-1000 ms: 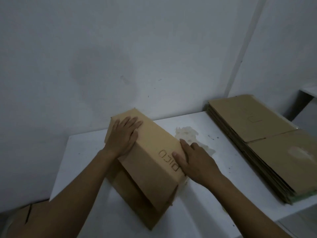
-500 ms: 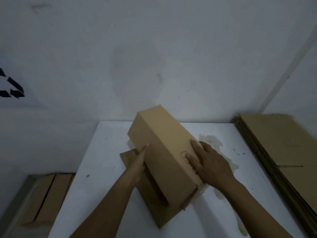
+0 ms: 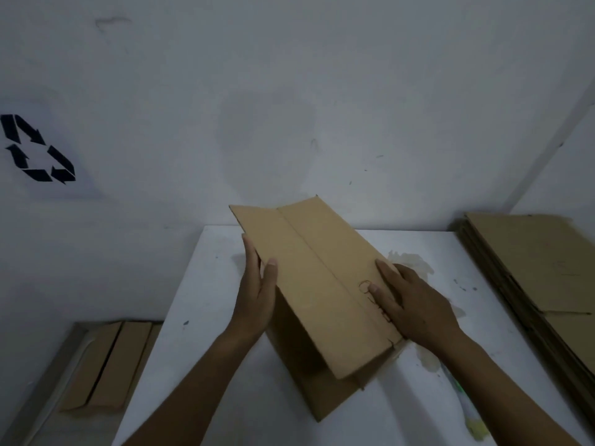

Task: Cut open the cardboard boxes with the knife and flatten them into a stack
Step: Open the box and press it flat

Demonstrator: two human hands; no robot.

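While the box (image 3: 318, 284) sits in the middle of the table (image 3: 199, 349), half collapsed, its broad top panel slopes up and away, the far end raised off the white surface and the near end down low over a lower panel that lies on the tabletop. One long crease runs the length of that top panel, and both hands are on it now. Left hand (image 3: 257, 297) has the left edge: thumb laid on top, fingers running along the side beneath it, so the edge is pinched between them. Right hand (image 3: 415, 307) is flat on the right side of the panel, fingers straight and spread, pressing down and grasping nothing; some dark print peeks out by the index finger, too covered to read. Just past that hand, a pale stain (image 3: 409, 262) marks the table, with more smears trailing toward the near right corner. Further right, well apart from the box, a stack (image 3: 528, 268) of flattened cardboard lies along the table's right side, sheets layered neatly. Down low on the left, off the table, more flat cardboard (image 3: 109, 365) rests on a lower surface. Behind it all, a plain wall (image 3: 289, 91), with a black recycling symbol (image 3: 37, 149) out at the far left.
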